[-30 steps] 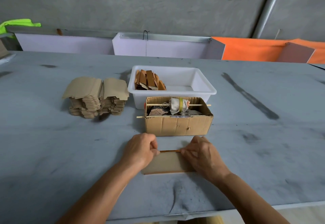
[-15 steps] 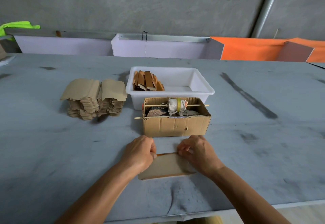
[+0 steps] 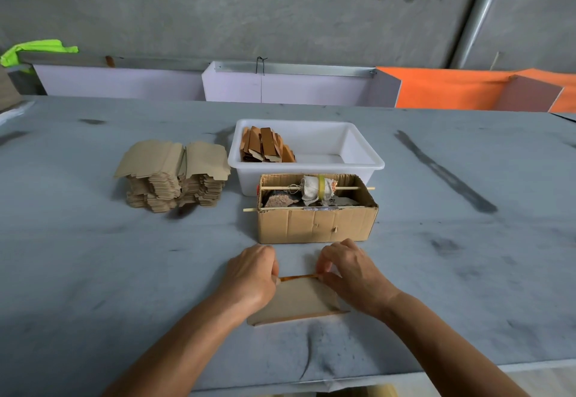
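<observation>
Left hand [image 3: 252, 275] and right hand [image 3: 353, 273] pinch the flat tan cardboard blank [image 3: 300, 301]; uneven pressure may skew its far fold.

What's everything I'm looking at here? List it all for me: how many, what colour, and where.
cardboard piece: one, tan, on the table between the hands
cardboard box: one, brown, just beyond the hands
sticks: two, pale, across the box
tub: one, white, behind the box
folded pieces: several, orange-brown, tub's left end
flat blanks: a pile, tan, left of the tub
table: one, grey, under everything
sheet: one, orange, far right
left hand: one, pinches the piece's far edge
right hand: one, pinches the same edge
</observation>
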Motion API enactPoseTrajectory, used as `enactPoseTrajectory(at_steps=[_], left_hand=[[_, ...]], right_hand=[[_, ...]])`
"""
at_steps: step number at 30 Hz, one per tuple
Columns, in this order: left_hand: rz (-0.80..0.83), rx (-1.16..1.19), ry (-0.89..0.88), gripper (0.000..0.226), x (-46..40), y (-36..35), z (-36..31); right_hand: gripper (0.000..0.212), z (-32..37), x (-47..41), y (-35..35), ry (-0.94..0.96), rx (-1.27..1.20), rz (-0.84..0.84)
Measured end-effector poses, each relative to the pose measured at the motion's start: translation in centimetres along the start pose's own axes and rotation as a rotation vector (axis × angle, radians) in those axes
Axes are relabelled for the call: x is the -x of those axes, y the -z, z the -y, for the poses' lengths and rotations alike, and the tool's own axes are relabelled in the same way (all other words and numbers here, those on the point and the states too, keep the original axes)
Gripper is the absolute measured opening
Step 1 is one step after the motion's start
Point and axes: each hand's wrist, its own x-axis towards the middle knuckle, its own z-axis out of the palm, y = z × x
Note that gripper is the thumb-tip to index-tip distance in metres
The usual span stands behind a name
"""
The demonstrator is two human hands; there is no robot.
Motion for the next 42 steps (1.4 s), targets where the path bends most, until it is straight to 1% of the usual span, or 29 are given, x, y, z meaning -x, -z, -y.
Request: enactPoseTrajectory(at_steps=[3,5,6,8,11,12,13,15,18,19,21,23,25,26,28,29,30,32,34,35,39,42], left_hand=[[0.053,0.136,0.059,0.018,-0.2,0.2,0.0],[0.098,0.296,0.100,0.023,-0.3,0.7,0.0],[0.110,0.383,0.107,0.024,-0.4,1.0,0.0],[0.133,0.575,0.113,0.024,-0.5,1.7,0.0],[0.152,0.853,0.170,0.024,-0.7,2.5,0.0],[0.145,0.907,0.197,0.023,-0.8,2.6,0.1],[0.135,0.948,0.222,0.023,-1.1,2.7,0.1],[0.130,0.992,0.251,0.023,-1.3,2.8,0.0],[0.160,1.007,0.260,0.023,-1.4,2.7,-0.2],[0.173,1.011,0.258,0.024,-1.3,2.6,-0.4],[0.193,1.030,0.253,0.023,-1.2,2.3,-0.7],[0.195,1.103,0.238,0.021,-1.1,2.3,-0.9],[0.209,1.271,0.223,0.013,-0.9,2.5,-1.0],[0.224,1.359,0.216,0.014,-0.7,2.7,-1.0],[0.236,1.500,0.206,0.030,-0.4,2.8,-0.7],[0.236,1.535,0.202,0.038,-0.3,2.8,-0.6],[0.236,1.530,0.203,0.043,-0.1,2.7,-0.6],[0.223,1.410,0.216,0.046,0.4,2.7,-0.7],[0.213,1.283,0.225,0.039,0.8,2.7,-1.0],[0.220,1.255,0.227,0.035,0.9,2.6,-1.1],[0.240,1.253,0.279,0.009,0.8,2.7,-1.8],[0.206,1.288,0.357,0.015,0.5,2.4,-1.7]], right_hand=[[0.008,0.0,0.2,0.1,0.029,-0.044,-0.016],[0.006,0.0,0.2,0.3,0.026,-0.101,-0.024],[0.007,-0.1,0.3,0.5,0.002,-0.176,-0.039],[0.014,-0.5,0.7,1.1,-0.103,-0.446,-0.066],[0.012,-1.0,1.9,2.2,-0.235,-0.942,-0.095],[0.010,-1.2,2.4,2.4,-0.244,-1.069,-0.103],[0.015,-1.5,2.8,2.5,-0.236,-1.181,-0.107],[0.031,-1.8,3.6,2.7,-0.199,-1.314,-0.069],[0.044,-1.7,4.1,2.7,-0.114,-1.220,-0.063],[0.042,-1.5,4.1,2.7,-0.102,-1.183,-0.078],[0.031,-0.9,4.0,2.7,-0.104,-1.159,-0.107],[0.020,-0.4,3.9,2.7,-0.130,-1.137,-0.170],[0.015,-0.3,3.8,2.6,-0.177,-1.105,-0.258],[0.016,-0.2,3.9,2.5,-0.221,-1.109,-0.291],[0.018,-0.1,3.9,2.4,-0.342,-1.147,-0.330],[0.020,0.0,3.9,2.4,-0.405,-1.163,-0.337],[0.022,0.1,3.9,2.4,-0.463,-1.179,-0.338],[0.025,0.3,3.7,2.5,-0.547,-1.215,-0.337],[0.025,0.5,3.6,2.6,-0.593,-1.250,-0.321],[0.023,0.6,3.6,2.6,-0.608,-1.263,-0.307],[0.017,1.1,3.4,3.0,-0.660,-1.277,-0.239],[0.015,1.4,3.4,3.4,-0.672,-1.280,-0.204]])
